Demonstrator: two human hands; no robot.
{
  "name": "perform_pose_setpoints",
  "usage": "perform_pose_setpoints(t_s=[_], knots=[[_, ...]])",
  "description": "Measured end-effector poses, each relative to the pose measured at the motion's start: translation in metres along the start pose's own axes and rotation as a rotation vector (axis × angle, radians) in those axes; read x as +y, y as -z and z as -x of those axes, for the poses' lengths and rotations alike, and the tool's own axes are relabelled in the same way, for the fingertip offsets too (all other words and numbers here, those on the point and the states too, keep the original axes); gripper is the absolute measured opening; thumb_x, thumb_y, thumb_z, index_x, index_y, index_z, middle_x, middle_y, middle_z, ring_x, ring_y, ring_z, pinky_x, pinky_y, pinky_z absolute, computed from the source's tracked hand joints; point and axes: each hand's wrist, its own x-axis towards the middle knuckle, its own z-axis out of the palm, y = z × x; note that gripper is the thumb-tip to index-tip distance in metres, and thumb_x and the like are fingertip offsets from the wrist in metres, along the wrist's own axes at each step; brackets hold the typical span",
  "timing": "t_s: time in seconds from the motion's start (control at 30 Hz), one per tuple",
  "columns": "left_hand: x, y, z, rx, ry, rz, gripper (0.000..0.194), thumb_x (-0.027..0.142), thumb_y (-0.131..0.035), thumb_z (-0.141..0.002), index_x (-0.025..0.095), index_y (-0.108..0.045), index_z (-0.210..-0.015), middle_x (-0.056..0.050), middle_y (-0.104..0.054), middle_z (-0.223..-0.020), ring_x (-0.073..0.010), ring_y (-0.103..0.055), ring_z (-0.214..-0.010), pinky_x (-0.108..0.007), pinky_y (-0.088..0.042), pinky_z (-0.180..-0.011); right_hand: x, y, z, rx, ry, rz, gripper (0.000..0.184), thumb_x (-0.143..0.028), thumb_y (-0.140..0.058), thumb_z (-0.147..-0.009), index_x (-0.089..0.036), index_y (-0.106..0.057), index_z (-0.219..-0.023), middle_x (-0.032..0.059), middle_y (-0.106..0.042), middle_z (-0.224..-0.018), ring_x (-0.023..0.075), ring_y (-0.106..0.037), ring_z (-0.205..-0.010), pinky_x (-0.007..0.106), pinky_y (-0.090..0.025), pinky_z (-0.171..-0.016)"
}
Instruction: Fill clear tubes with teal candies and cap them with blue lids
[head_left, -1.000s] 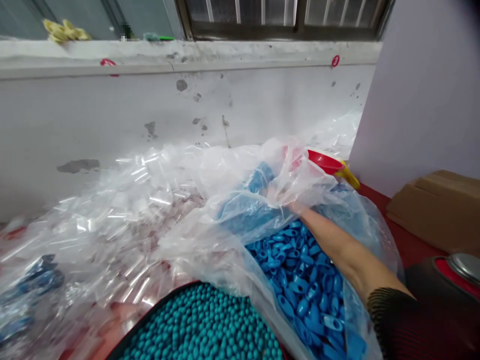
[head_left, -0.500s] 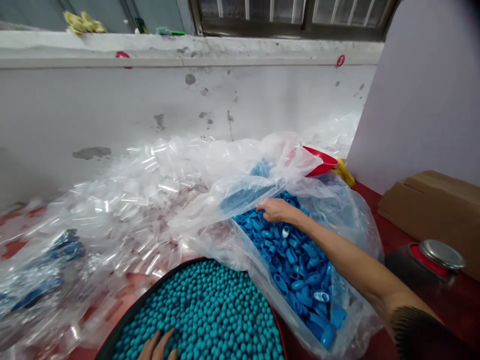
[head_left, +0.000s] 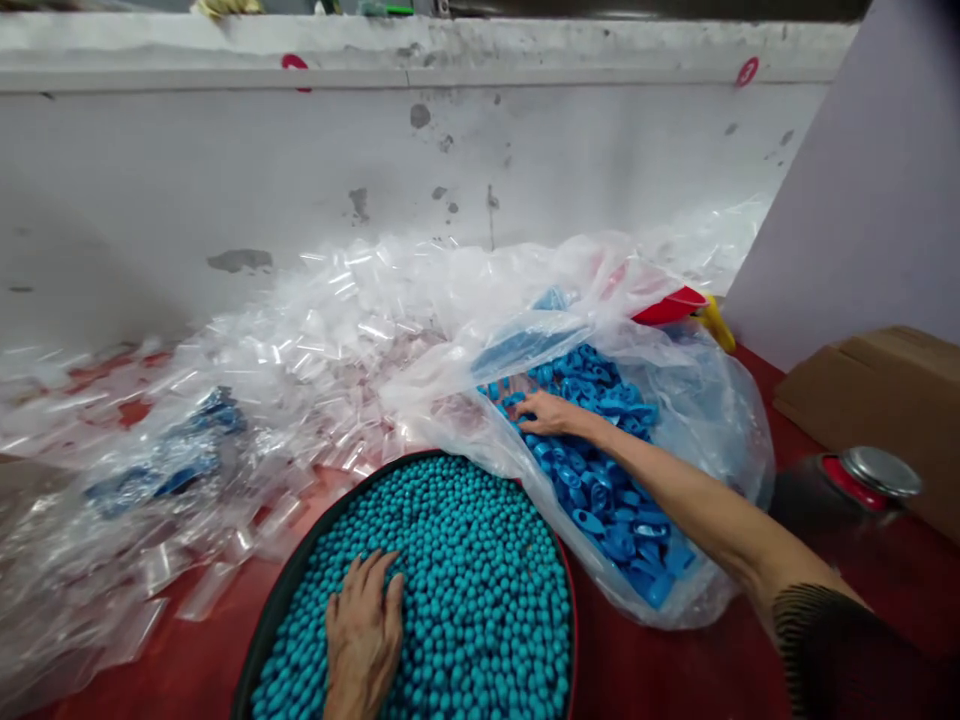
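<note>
1. Looking down from my head, I see my left grip (head_left: 364,628) lying flat on the teal beads (head_left: 472,570). It is let go and loose, with the fingers spread out.
2. The beads fill a round tray (head_left: 279,570) with a dark side. It sits on the red counter (head_left: 180,665).
3. My right grip (head_left: 549,414) is down at the blue pieces (head_left: 592,480), with the fingers bent and pointing left. The tips are hard to see, so I cannot tell if it has a piece.
4. The blue pieces are in a see-through bag (head_left: 727,420), just right of the tray.
5. Behind that bag is a red scoop-like thing (head_left: 667,306) with a yellow part.
6. Lots of shiny clear plastic (head_left: 330,330) is heaped to the left.
7. On my right are a jar with a silver lid (head_left: 879,470) and some brown cardboard (head_left: 870,395).
</note>
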Motion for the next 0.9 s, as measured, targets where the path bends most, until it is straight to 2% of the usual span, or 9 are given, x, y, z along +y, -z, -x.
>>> perform_pose_setpoints(t_s=[0.13,0.27,0.37,0.43,0.5,0.63,0.7,0.77,0.9], knots=[[0.01,0.008,0.003,0.078,-0.06,-0.018,0.034,0.031,-0.03,-0.082,0.017,-0.055,-0.099,-0.01,-0.052,-0.114,-0.0271,-0.036,-0.115,-0.048,-0.031,-0.091,-0.011,-0.005,0.024,0.097,-0.066,0.03,0.022,-0.031,-0.053,-0.075,-0.019,-0.064,-0.09,0.004,-0.061,-0.09,0.0182,-0.05,-0.092,0.027,-0.035,-0.082],[0.024,0.018,0.004,0.156,-0.228,0.015,0.03,0.027,-0.034,-0.081,0.017,-0.055,-0.1,-0.01,-0.052,-0.115,-0.0274,-0.035,-0.117,-0.048,-0.029,-0.092,-0.029,-0.013,0.039,0.182,-0.146,0.073,0.026,-0.034,-0.046,-0.08,-0.022,-0.06,-0.098,0.004,-0.058,-0.102,0.0203,-0.044,-0.103,0.032,-0.032,-0.086],[0.033,0.019,-0.003,0.159,-0.343,0.073,0.028,0.023,-0.034,-0.081,0.018,-0.055,-0.099,-0.008,-0.054,-0.113,-0.0253,-0.035,-0.117,-0.046,-0.028,-0.095,-0.037,-0.01,0.051,0.201,-0.176,0.096,0.024,-0.033,-0.045,-0.081,-0.025,-0.06,-0.098,0.0026,-0.056,-0.109,0.0215,-0.041,-0.107,0.036,-0.03,-0.088],[0.035,0.015,-0.009,0.147,-0.352,0.093,0.028,0.023,-0.033,-0.082,0.018,-0.057,-0.096,-0.007,-0.058,-0.107,-0.025,-0.039,-0.114,-0.045,-0.029,-0.094,-0.044,-0.006,0.06,0.233,-0.197,0.13,0.025,-0.033,-0.044,-0.082,-0.026,-0.059,-0.1,0.0033,-0.051,-0.117,0.0244,-0.035,-0.113,0.043,-0.026,-0.09],[0.033,0.011,-0.012,0.124,-0.352,0.093,0.028,0.024,-0.034,-0.082,0.018,-0.059,-0.092,-0.006,-0.061,-0.099,-0.0265,-0.044,-0.109,-0.047,-0.032,-0.091,-0.053,-0.007,0.068,0.225,-0.178,0.171,0.025,-0.031,-0.04,-0.084,-0.025,-0.059,-0.1,0.004,-0.054,-0.113,0.0251,-0.033,-0.115,0.047,-0.021,-0.091],[0.038,0.013,-0.012,0.115,-0.398,0.07,0.026,0.025,-0.039,-0.08,0.018,-0.059,-0.094,-0.008,-0.06,-0.1,-0.0293,-0.043,-0.109,-0.049,-0.033,-0.088,-0.08,-0.026,0.07,0.145,-0.106,0.244,0.027,-0.03,-0.035,-0.086,-0.02,-0.058,-0.095,0.0066,-0.062,-0.088,0.024,-0.038,-0.111,0.05,-0.013,-0.094],[0.051,0.019,-0.019,0.156,-0.438,0.068,0.026,0.025,-0.04,-0.08,0.018,-0.058,-0.096,-0.009,-0.058,-0.105,-0.0295,-0.041,-0.112,-0.05,-0.031,-0.09,-0.093,-0.038,0.065,0.166,-0.156,0.247,0.028,-0.029,-0.033,-0.087,-0.017,-0.056,-0.098,0.0095,-0.059,-0.094,0.0242,-0.035,-0.112,0.049,-0.013,-0.095],[0.071,0.026,-0.035,0.19,-0.502,0.084,0.027,0.023,-0.039,-0.08,0.018,-0.056,-0.1,-0.009,-0.055,-0.111,-0.0286,-0.036,-0.116,-0.05,-0.027,-0.094,-0.103,-0.044,0.06,0.185,-0.216,0.23,0.028,-0.026,-0.032,-0.087,-0.016,-0.052,-0.104,0.0115,-0.054,-0.103,0.0235,-0.035,-0.112,0.046,-0.021,-0.092],[0.114,0.029,-0.073,0.151,-0.581,0.164,0.031,0.018,-0.036,-0.081,0.018,-0.052,-0.107,-0.008,-0.051,-0.117,-0.0249,-0.032,-0.12,-0.044,-0.026,-0.097,-0.104,-0.034,0.068,0.191,-0.198,0.214,0.03,-0.022,-0.03,-0.087,-0.024,-0.046,-0.113,0.0074,-0.051,-0.111,0.0193,-0.043,-0.103,0.04,-0.028,-0.089]])
